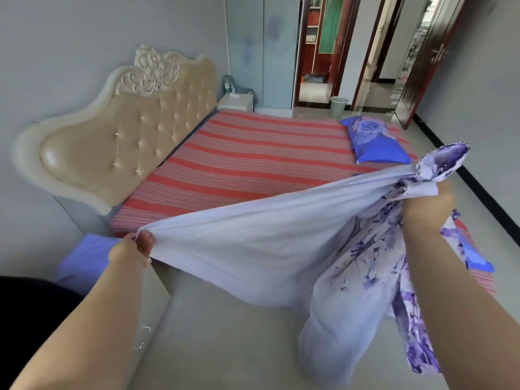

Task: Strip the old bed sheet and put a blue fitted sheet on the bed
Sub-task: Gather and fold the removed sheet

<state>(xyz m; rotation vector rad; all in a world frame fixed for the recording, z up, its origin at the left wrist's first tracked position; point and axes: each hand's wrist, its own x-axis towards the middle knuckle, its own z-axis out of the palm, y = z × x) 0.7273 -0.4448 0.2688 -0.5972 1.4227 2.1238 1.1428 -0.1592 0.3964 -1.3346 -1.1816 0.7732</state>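
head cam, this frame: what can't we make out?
- Right hand fingers: head view, wrapped in the bunched floral sheet.
- Near bed corner: head view, covered by that sheet.
- Blue cloth at lower left: partly behind the left hand and forearm.
- Nightstand items: too small and blurred.

Bin (338, 106) nr open door (430, 60)

Bare forearms, no sleeves, dark garment (33, 294) at lower left
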